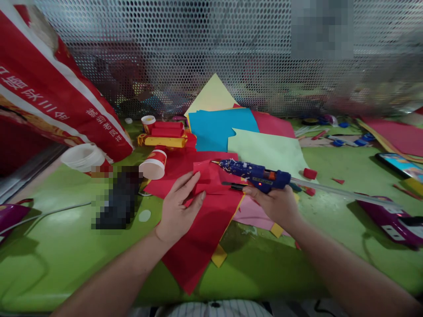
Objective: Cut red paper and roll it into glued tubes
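My right hand (276,202) grips a blue glue gun (247,171), its nozzle pointing left at a small piece of red paper (201,169). A clear glue stick (330,189) sticks out of the gun's back end. My left hand (180,209) holds that red paper piece at its left side, fingertips on the upper part and thumb lower down. Beneath both hands lies a large red sheet (201,237), with one corner pointing towards me. A dark clip-like tool (233,186) shows under the gun, partly hidden by my right hand.
Paper cups (153,164) and red paper rolls (168,128) stand left of centre. Blue (218,130) and pale green sheets (267,147) lie behind. A large red bag (66,97) leans at left. A phone (401,166) and purple power strip (390,220) lie right.
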Demonstrator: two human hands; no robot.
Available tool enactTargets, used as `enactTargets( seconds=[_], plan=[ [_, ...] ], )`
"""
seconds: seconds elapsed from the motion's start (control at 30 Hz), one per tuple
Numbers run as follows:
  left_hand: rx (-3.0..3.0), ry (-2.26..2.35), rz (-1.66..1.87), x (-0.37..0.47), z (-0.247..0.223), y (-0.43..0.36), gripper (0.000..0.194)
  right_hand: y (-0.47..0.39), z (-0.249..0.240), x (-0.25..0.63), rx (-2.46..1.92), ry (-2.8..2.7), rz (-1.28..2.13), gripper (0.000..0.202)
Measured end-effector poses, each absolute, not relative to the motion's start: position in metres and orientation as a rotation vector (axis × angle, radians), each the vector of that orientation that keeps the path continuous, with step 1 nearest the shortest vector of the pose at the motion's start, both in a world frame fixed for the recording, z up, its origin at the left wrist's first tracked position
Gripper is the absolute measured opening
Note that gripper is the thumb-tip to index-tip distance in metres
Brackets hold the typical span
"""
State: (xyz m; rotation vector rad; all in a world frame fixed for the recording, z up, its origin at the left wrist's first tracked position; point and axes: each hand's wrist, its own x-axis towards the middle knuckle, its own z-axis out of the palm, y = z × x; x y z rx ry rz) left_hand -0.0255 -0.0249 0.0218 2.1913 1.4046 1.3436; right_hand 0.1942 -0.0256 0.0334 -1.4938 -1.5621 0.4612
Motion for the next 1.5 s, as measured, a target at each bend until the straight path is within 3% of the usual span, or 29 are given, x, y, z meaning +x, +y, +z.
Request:
enactTargets(
  seconds=[0.4,0.77,1.2,1.5],
  plan=[
    [2.145,1.380,1.388,-0.026,0.024,-0.025,0.036,-0.021,0.034,0.195,-1.436,-1.552,0.461,0.030],
    [2.140,1.376,1.421,-0.026,0.025,-0.026,0.037,-0.018,0.022,0.206,-1.652,-1.532,0.348,0.029],
    [2.139,1.376,1.411,-0.027,0.025,-0.026,0.037,-0.016,0.035,0.197,-1.621,-1.428,0.531,0.026],
    [2.131,1.336,1.409,-0.026,0.025,-0.026,0.037,0.008,0.051,0.263,-1.696,-1.024,0.509,0.015]
  ],
)
